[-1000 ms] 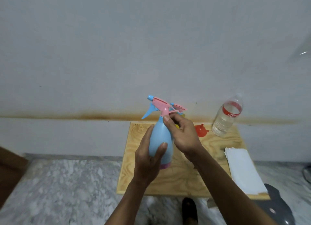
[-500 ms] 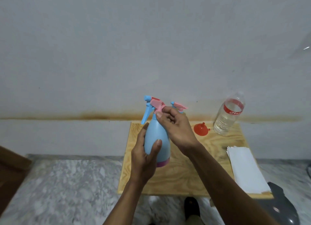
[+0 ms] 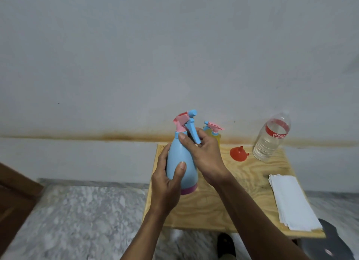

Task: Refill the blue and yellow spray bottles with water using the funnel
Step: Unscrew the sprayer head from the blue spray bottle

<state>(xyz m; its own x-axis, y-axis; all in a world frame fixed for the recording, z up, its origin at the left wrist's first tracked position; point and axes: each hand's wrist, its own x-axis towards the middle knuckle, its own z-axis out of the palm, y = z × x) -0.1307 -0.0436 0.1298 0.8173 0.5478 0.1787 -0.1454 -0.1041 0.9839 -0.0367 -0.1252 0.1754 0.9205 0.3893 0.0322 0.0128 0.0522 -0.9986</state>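
Left hand [image 3: 167,184] gripping blue spray bottle [image 3: 181,162], right hand [image 3: 204,153] pinching its neck

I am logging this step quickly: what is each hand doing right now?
Left hand: holding the body of the blue spray bottle, fingers wrapped around it.
Right hand: gripping the bottle's neck, below the pink spray head.

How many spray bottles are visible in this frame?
2. The blue spray bottle is held above the wooden table by both hands; the yellow spray bottle stands behind the right hand, mostly hidden.
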